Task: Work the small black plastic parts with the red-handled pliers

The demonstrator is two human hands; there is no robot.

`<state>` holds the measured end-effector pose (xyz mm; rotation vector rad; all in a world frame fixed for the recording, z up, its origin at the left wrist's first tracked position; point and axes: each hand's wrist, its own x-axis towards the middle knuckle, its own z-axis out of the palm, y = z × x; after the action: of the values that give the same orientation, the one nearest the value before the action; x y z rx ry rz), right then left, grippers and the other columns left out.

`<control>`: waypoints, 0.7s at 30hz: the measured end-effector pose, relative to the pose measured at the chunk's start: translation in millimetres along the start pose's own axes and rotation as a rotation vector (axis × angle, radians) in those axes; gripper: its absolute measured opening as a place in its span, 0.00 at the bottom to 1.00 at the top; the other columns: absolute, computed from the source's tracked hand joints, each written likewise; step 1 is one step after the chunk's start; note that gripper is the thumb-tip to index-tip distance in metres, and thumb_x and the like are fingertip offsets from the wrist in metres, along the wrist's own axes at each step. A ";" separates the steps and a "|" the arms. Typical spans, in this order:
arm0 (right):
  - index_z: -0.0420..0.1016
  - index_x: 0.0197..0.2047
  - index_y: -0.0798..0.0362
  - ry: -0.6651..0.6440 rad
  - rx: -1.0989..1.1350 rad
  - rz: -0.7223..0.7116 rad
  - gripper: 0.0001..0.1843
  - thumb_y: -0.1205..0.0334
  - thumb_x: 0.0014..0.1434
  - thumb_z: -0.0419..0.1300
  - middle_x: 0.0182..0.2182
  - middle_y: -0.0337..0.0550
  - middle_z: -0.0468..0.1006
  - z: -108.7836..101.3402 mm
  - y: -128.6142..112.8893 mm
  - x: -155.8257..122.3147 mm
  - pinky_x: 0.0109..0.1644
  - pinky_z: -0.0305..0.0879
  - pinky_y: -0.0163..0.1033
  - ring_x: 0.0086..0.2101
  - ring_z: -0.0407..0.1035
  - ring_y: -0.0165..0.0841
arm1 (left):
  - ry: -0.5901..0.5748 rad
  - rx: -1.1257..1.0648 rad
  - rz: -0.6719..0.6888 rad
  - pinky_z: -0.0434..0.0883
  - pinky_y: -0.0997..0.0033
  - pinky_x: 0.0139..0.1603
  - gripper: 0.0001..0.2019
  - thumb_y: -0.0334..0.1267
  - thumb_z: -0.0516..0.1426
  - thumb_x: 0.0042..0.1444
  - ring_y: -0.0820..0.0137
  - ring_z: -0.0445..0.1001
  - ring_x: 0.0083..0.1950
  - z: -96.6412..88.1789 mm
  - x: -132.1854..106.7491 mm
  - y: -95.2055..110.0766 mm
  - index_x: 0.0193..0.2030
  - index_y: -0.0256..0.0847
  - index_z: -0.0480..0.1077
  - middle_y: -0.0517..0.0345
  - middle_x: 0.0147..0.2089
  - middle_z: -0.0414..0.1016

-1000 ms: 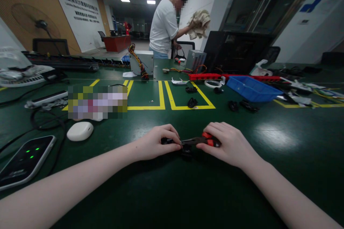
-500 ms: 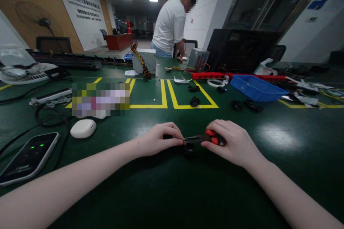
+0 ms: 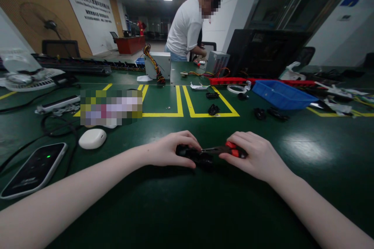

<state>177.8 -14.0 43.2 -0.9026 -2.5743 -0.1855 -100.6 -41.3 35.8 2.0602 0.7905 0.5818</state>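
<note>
On the green table [image 3: 181, 210] my left hand [image 3: 171, 149] is closed around a small black part [image 3: 193, 154] that rests on the surface. My right hand [image 3: 257, 155] grips the red and black handles of a pair of pliers [image 3: 224, 149]. The pliers' jaws point left and meet the black part between my two hands. What kind of part it is I cannot make out.
A white oval case [image 3: 92, 139] and a black device with a green light [image 3: 33, 169] lie at the left among cables. A blue bin [image 3: 280, 94], red strips and small black parts sit further back by yellow floor-tape lines. A person in a white shirt [image 3: 187, 27] stands at the far side.
My hands stay together; the black part now shows more between them. The person at the back has lowered the cloth and bent toward the table.
</note>
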 end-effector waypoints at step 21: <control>0.71 0.31 0.52 -0.094 -0.022 -0.029 0.22 0.41 0.61 0.54 0.27 0.43 0.73 4.8 -1.7 1.7 0.31 0.58 0.38 0.26 0.66 0.33 | 0.009 0.155 0.025 0.69 0.61 0.55 0.09 0.37 0.62 0.57 0.64 0.69 0.53 7.1 -0.7 -0.1 0.45 0.41 0.73 0.52 0.52 0.68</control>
<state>174.0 -13.2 39.6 -0.9028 -2.6775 -0.1845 -96.6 -45.6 31.8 2.2135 0.8387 0.5595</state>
